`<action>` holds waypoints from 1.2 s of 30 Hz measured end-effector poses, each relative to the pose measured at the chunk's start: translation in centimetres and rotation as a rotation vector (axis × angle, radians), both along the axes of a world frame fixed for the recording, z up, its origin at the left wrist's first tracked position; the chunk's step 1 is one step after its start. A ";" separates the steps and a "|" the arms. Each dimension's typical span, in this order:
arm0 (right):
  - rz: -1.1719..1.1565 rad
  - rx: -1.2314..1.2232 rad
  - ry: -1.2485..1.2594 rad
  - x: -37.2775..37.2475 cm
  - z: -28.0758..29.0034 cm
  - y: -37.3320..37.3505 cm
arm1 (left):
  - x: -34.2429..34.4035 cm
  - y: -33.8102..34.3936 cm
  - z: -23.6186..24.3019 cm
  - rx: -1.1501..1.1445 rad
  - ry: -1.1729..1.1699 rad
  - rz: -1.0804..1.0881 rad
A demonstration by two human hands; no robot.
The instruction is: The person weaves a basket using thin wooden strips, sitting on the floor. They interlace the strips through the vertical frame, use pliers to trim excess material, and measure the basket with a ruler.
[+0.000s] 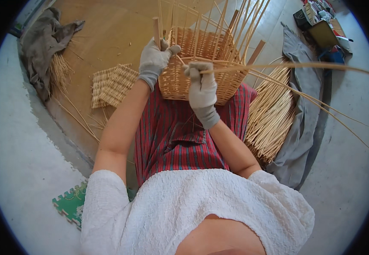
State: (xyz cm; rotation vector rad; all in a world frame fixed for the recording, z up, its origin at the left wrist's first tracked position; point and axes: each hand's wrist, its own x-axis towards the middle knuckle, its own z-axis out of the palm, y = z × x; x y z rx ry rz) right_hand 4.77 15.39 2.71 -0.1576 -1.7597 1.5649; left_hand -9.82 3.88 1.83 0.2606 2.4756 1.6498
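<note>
A half-woven wicker basket (180,85) rests on my lap, with long thin upright canes rising from its rim and flat wooden stakes at its corners. My left hand (155,60), in a grey-white glove, is closed round the basket's near left corner beside a wooden stake (156,30), its thumb pointing right along the rim. My right hand (202,87), gloved as well, is closed on a wicker strand (286,66) in front of the near wall. That strand runs far out to the right. Other long strands (307,97) trail from the rim that way too.
To the right, a thick bundle of canes (271,114) lies on grey cloth (303,85). Two woven panels (115,85) are on the floor at left, near more grey cloth (48,46) over canes. A green foam mat (71,204) lies lower left; boxes (322,34) stand far right.
</note>
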 end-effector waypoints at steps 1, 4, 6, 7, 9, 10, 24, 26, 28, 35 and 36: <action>0.054 -0.090 0.042 0.0 -1.7 0.8 | -0.4 0.2 -0.2 0.007 -0.010 0.000; 0.141 -0.469 -0.133 0.5 0.6 5.9 | -0.2 -0.9 -0.6 0.008 0.154 -0.016; -0.131 -0.483 -0.034 1.4 0.5 10.5 | 0.6 -0.4 0.4 0.120 0.370 0.035; -0.150 -0.510 -0.015 1.9 0.7 11.5 | 2.4 -0.3 1.6 0.205 0.530 0.111; -0.153 -0.563 -0.018 3.3 0.7 11.8 | 3.5 0.9 3.7 0.177 0.539 0.029; -0.136 -0.611 -0.018 3.8 0.7 11.9 | 4.4 2.5 4.2 0.071 0.380 -0.146; -0.111 0.799 -0.154 -7.7 8.6 12.9 | 4.9 6.2 2.5 0.230 -0.411 -0.249; -0.122 0.575 0.079 -2.3 4.9 13.4 | 5.0 6.0 1.9 0.259 -0.440 -0.279; -0.130 0.117 0.131 0.8 1.7 12.2 | 4.2 6.1 1.5 0.232 -0.458 -0.291; -0.218 0.108 -0.057 3.8 1.2 10.8 | 3.5 7.8 7.6 -0.215 0.041 -0.328; -0.192 0.210 -0.028 4.2 1.6 8.8 | 2.7 8.1 6.1 -0.245 0.029 -0.290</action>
